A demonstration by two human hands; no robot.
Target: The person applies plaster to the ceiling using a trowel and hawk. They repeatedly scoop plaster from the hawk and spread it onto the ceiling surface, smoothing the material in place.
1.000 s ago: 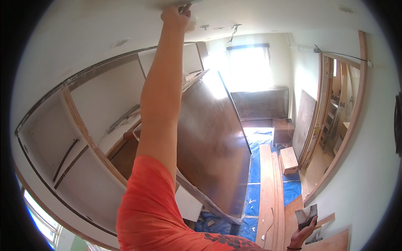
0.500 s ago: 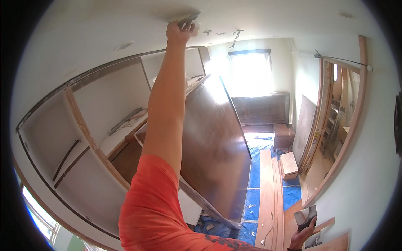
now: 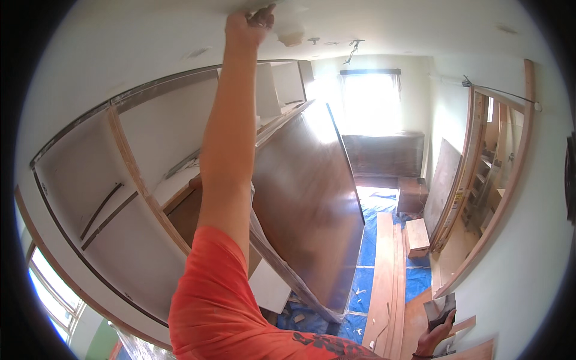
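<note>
My left arm reaches up, and my left hand [image 3: 249, 25] is closed at the ceiling [image 3: 372, 18]. It grips a flat-bladed putty knife, whose blade is mostly hidden against the ceiling at the top edge. Just right of that hand is a tan filler patch [image 3: 291, 38]. Low on the right, my right hand [image 3: 441, 333] is wrapped round a second wide putty knife [image 3: 440, 309] with a dark handle, its grey blade pointing up and left.
A large brown panel [image 3: 309, 210] leans against open cabinet frames [image 3: 129, 147] on the left. Long boards [image 3: 379, 282] lie on blue sheeting [image 3: 363, 288]. A wooden-framed opening [image 3: 528, 120] is on the right. Wires [image 3: 354, 51] hang from the ceiling before a bright window.
My left hand has moved up and slightly left along the ceiling with its putty knife, uncovering the filler patch. The view has shifted a little. My right hand keeps its hold.
</note>
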